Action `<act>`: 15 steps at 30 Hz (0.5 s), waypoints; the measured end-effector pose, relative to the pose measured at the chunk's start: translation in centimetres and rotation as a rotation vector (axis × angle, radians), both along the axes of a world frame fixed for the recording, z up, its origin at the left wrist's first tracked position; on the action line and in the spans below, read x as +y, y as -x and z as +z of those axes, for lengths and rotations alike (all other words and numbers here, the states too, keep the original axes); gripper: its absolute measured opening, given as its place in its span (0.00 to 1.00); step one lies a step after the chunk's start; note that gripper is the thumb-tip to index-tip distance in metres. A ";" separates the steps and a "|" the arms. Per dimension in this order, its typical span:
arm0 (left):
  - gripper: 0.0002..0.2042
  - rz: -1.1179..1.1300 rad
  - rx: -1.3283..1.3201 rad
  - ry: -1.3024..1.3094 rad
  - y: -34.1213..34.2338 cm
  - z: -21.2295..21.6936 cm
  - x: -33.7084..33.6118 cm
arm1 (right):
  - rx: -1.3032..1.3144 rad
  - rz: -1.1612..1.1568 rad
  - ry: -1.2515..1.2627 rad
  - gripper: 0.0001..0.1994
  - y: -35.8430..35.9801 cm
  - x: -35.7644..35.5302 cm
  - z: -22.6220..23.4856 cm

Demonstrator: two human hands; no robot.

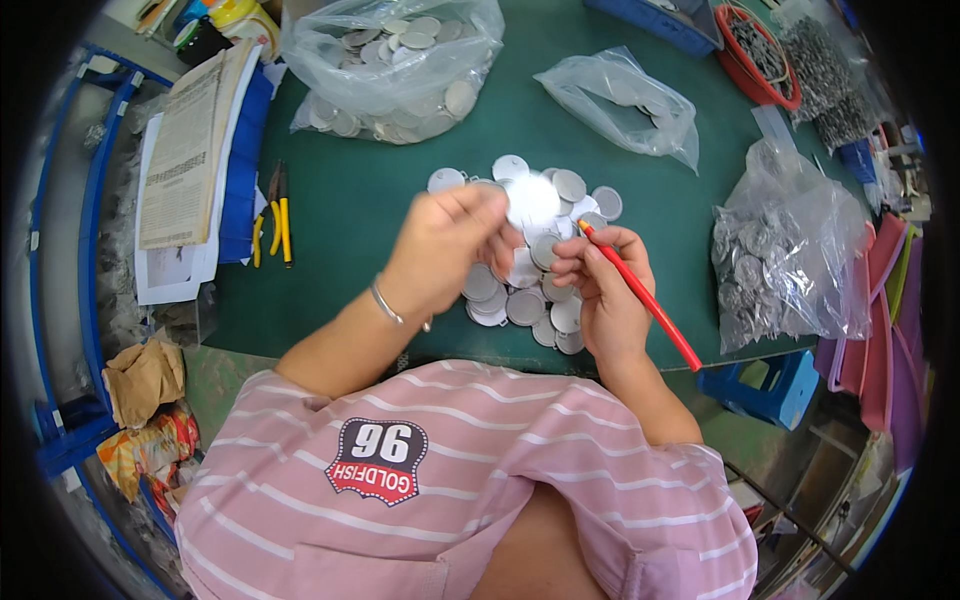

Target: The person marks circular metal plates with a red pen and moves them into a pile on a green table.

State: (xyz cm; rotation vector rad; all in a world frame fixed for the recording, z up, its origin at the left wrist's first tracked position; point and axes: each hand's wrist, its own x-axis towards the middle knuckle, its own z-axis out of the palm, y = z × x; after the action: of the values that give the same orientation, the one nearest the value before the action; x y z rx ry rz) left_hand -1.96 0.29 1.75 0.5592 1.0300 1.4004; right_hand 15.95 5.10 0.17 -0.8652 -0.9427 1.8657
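Note:
My left hand (pixel 450 245) pinches a round metal disc (pixel 534 201) by its edge, and the disc shines brightly in the light. In my right hand (pixel 615 295) a slim red pencil (pixel 657 308) lies slanted, its orange end up by the fingertips and its other end pointing down toward me. The two hands are close together but apart. Beneath and around them spreads a loose pile of flat silver-grey discs (pixel 526 307), some overlapping and a few with small loops at the rim. My fingers partly hide the middle of the pile.
Behind the pile on the green table (pixel 350 230) stand a clear bag of discs (pixel 400 100) and a flatter plastic bag (pixel 625 105). Yellow-handled pliers (pixel 276 225) lie left, beside papers (pixel 185 170). At right are a bag of metal parts (pixel 780 260) and a red basket (pixel 765 60).

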 end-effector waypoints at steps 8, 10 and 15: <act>0.12 0.079 0.528 -0.040 6.8 3.6 3.0 | -0.007 0.021 -0.008 0.04 -0.4 -0.3 0.1; 0.11 -0.040 1.118 -0.024 6.7 0.2 2.7 | -0.015 0.034 -0.014 0.04 -0.2 -0.3 0.1; 0.12 0.006 1.593 0.025 6.7 -5.0 2.6 | -0.048 0.075 -0.042 0.04 -0.2 -0.2 0.2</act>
State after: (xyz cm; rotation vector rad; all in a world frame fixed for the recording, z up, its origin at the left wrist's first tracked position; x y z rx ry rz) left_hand -8.64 2.90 -3.24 1.7494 2.2242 0.7280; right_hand 16.18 4.86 0.35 -0.8634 -1.0537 1.8892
